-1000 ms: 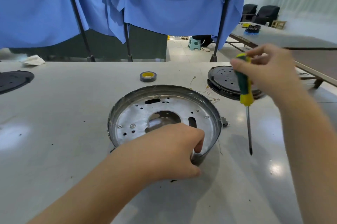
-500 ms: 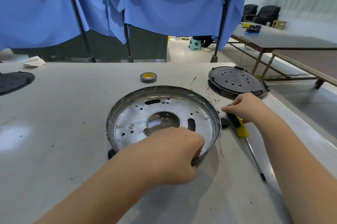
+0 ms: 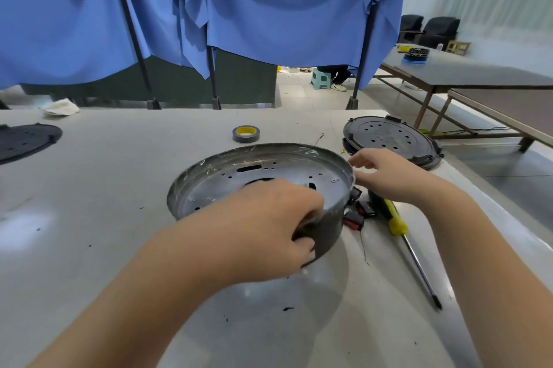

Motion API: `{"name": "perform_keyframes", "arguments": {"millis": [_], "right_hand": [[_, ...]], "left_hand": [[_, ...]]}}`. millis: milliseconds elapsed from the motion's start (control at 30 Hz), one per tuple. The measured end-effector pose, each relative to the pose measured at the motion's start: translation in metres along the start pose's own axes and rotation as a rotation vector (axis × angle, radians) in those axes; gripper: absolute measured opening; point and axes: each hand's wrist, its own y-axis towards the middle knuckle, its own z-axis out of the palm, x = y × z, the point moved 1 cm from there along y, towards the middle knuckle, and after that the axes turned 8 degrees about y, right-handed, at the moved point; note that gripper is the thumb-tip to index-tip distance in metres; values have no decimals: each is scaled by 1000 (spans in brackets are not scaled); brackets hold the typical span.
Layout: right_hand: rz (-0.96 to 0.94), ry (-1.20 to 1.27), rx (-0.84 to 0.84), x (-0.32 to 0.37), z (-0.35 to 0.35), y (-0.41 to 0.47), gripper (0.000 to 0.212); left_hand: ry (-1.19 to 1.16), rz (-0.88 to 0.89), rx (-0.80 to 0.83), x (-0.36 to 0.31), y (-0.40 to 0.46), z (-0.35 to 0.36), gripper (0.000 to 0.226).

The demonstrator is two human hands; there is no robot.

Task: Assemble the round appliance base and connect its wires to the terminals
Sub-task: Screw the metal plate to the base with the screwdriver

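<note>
The round metal appliance base is tilted, its near rim lifted off the white table. My left hand grips that near rim, fingers curled over the edge. My right hand reaches to the base's right rim, fingers loosely spread and touching it. Small black and red terminal parts show under the right edge of the base. The screwdriver with a yellow and green handle lies on the table below my right wrist.
A black round cover lies at the back right near the table edge. A roll of tape sits behind the base. Another black disc lies at the far left, with a white rag behind it.
My right hand laid the screwdriver down on the table and moved to the base's right rim. My left hand has tilted the base up at its near side.
</note>
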Motion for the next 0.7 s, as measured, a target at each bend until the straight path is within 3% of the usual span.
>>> {"name": "perform_keyframes", "arguments": {"millis": [67, 233, 333, 500, 700], "right_hand": [[-44, 76, 22, 7, 1, 0, 10], [-39, 202, 197, 16, 11, -4, 60], [-76, 226, 163, 24, 23, -6, 81], [-176, 388, -63, 33, 33, -3, 56], [-231, 440, -248, 34, 19, -6, 39]], "left_hand": [[20, -11, -90, 6, -2, -9, 19], [60, -68, -358, 15, -1, -16, 23], [49, -73, -484, 22, 2, -13, 15], [-68, -126, -630, 33, 2, -18, 11], [-522, -262, -751, 48, -9, -37, 18]]}}
